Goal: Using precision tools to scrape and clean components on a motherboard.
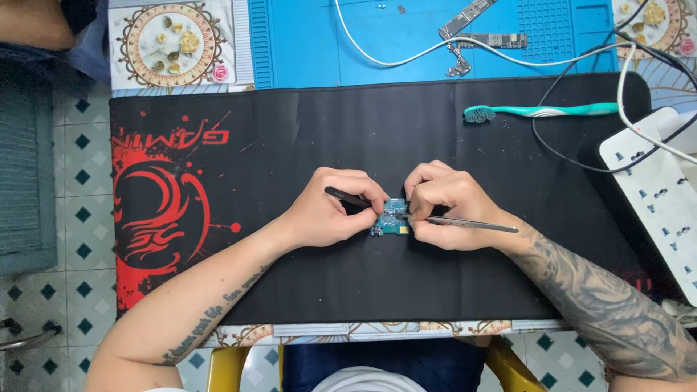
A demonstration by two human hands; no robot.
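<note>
the small blue circuit board [393, 216] is lying on the black mat [305, 138] in the middle of the worktop, between both hands. the left hand [330, 210] is closing its grip on a dark tool [347, 197] that is pointing to the board. the right hand [450, 205] is pinching silver tweezers [472, 223], their tips touching the board's right edge. a teal toothbrush [541, 111] is resting well apart, near a white power strip [653, 196].

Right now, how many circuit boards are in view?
2. One small circuit board lies on the black mat between the left hand and right hand; a long one lies on the blue mat. Others may be hidden.
</note>
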